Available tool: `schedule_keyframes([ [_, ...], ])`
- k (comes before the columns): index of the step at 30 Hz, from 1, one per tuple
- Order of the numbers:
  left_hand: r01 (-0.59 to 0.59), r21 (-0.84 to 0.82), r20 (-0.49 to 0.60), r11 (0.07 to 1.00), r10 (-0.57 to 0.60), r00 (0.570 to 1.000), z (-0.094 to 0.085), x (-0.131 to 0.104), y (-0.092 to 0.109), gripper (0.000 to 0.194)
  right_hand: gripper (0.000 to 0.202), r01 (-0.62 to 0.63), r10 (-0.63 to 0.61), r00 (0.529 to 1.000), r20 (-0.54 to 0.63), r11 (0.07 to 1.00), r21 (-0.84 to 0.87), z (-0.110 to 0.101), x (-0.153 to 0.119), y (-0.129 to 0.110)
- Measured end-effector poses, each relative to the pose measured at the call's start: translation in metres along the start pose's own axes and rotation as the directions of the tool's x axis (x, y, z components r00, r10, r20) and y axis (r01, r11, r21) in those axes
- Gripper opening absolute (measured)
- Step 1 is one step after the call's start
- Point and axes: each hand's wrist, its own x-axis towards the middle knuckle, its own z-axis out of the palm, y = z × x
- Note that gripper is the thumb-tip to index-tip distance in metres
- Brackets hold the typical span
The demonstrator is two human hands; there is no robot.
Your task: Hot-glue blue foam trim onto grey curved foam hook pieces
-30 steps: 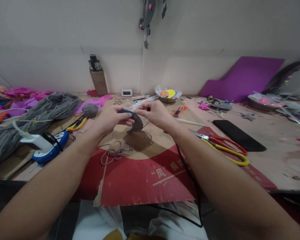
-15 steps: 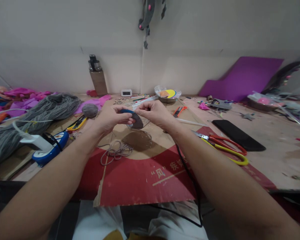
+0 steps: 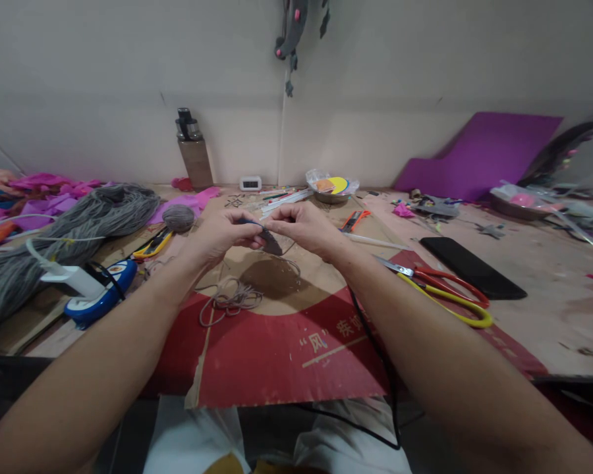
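Note:
Above the cardboard, my left hand (image 3: 227,232) is closed on a small flat dark grey piece (image 3: 271,245) with a bluish upper edge; my fingers cover much of it. My right hand (image 3: 300,227) meets it at the top edge, thumb and fingertips pinched together. From beneath the right hand a thin strand of grey yarn (image 3: 291,262) curves down; its end at the fingertips is hidden. More of this yarn lies in a loose tangle (image 3: 232,297) on the red and brown cardboard (image 3: 346,375), below my left hand.
Scissors (image 3: 445,289) and a black phone (image 3: 469,266) lie to the right, an orange cutter (image 3: 354,221) behind my right hand. On the left are a yellow cutter (image 3: 153,243), a yarn ball (image 3: 178,217), a grey skein (image 3: 109,210) and a blue power strip (image 3: 101,303).
The grey piece has tipped, and less of its blue side shows. My right hand has shifted slightly left and down, closer to my left fingers.

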Motion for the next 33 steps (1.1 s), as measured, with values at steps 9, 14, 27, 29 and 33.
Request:
schedule_keyframes([
  [9,0.003,0.044,0.003,0.999,-0.003,1.0,0.001,-0.001,0.001,0.015,0.022,-0.011,0.011,0.999,0.033,1.0,0.013,0.001,0.001,0.002],
  [14,0.027,0.034,-0.001,0.999,-0.027,1.0,0.0,0.001,-0.001,0.016,0.022,-0.019,0.018,1.0,0.01,0.998,0.058,0.001,0.002,0.003],
  [27,0.002,-0.008,0.043,1.0,-0.002,0.999,-0.001,0.0,0.002,0.017,0.022,-0.062,0.063,0.998,-0.01,0.997,0.042,0.0,-0.003,-0.007],
  [29,-0.014,0.009,0.038,1.0,0.014,0.999,-0.001,0.001,0.001,0.016,0.022,-0.071,0.071,0.997,-0.008,0.997,0.044,0.001,-0.003,-0.007],
  [33,-0.027,0.047,0.056,0.999,0.024,0.998,-0.002,0.001,0.0,0.017,0.021,-0.078,0.079,0.997,-0.011,0.994,0.071,0.002,-0.002,-0.004],
])
